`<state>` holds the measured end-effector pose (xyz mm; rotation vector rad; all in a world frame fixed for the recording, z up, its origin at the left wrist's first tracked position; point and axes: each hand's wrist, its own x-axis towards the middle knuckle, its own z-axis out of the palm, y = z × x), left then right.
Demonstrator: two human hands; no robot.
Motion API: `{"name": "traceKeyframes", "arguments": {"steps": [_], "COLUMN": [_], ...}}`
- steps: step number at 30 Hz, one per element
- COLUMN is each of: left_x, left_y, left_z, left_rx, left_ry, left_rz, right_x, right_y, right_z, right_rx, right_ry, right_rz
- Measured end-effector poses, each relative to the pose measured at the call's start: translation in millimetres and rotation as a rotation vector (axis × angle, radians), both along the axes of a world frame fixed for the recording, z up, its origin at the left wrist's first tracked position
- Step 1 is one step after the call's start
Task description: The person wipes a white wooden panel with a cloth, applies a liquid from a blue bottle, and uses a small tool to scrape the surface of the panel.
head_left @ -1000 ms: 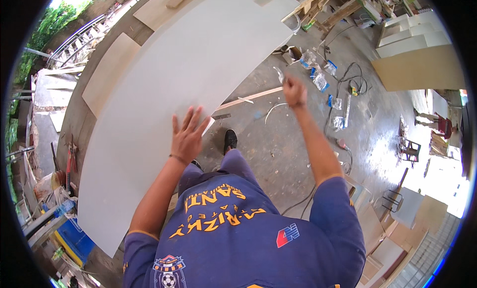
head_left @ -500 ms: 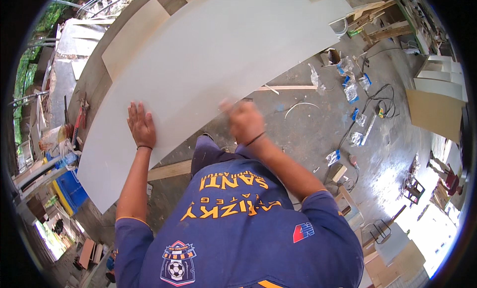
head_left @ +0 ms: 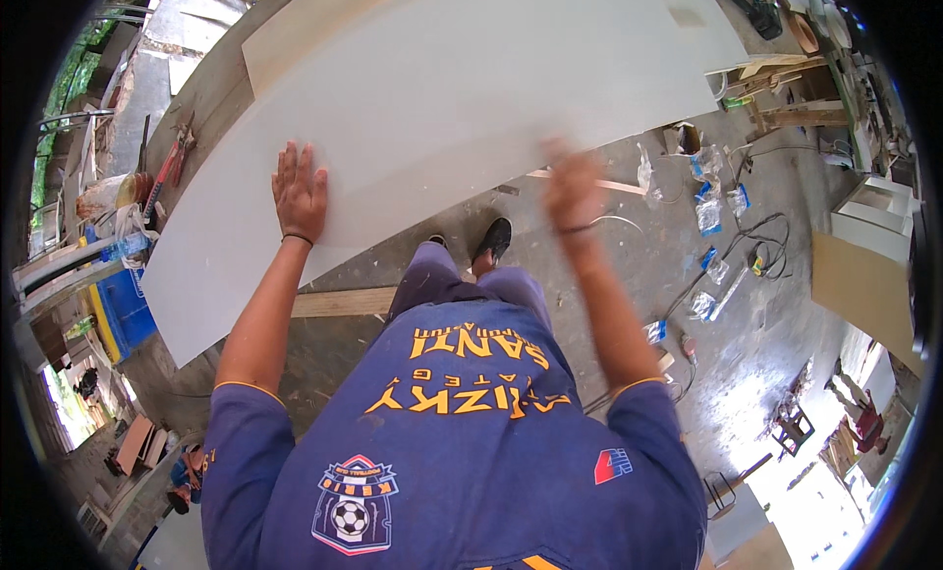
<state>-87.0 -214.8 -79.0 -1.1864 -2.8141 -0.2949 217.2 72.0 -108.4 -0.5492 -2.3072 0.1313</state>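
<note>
A large pale grey-white panel (head_left: 442,108) lies across in front of me, its near edge running from lower left to upper right. On its left part my left hand (head_left: 299,199) rests flat, fingers stretched forward and holding nothing. Farther right, my right hand (head_left: 573,189) is at the panel's near edge. Motion smears its fingers, so whether it holds anything cannot be made out. Both forearms reach forward from the navy shirt (head_left: 471,452).
Under the panel shows a wooden strip (head_left: 346,303). On the concrete floor to the right lie blue-and-clear plastic packets (head_left: 708,214) and a black cable (head_left: 768,246). A blue-and-yellow container (head_left: 126,314) stands at left. People are visible at far right and lower left.
My right hand has moved right and slightly forward along the panel's near edge. My left hand stays flat on the panel. The view has shifted, and more of my feet shows.
</note>
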Motion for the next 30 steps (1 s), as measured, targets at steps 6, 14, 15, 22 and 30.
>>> {"name": "traceKeyframes", "arguments": {"steps": [6, 14, 15, 22, 30], "left_x": [-2, 2, 1, 0, 6], "left_y": [-11, 6, 0, -4, 5], "left_z": [-5, -3, -4, -3, -2], "left_rx": [0.003, 0.029, 0.027, 0.047, -0.014], "left_ry": [0.021, -0.006, -0.001, -0.002, 0.006], "left_rz": [-0.001, -0.016, -0.002, -0.02, -0.009], "right_x": [-38, 74, 53, -56, 48], "right_y": [-87, 136, 97, -155, 94], "right_z": [54, 12, 6, 41, 38], "right_rx": [-0.345, 0.033, 0.036, -0.347, -0.074], "right_ry": [-0.174, -0.266, -0.291, -0.346, -0.35], "right_rz": [0.274, -0.433, -0.426, 0.216, -0.427]}}
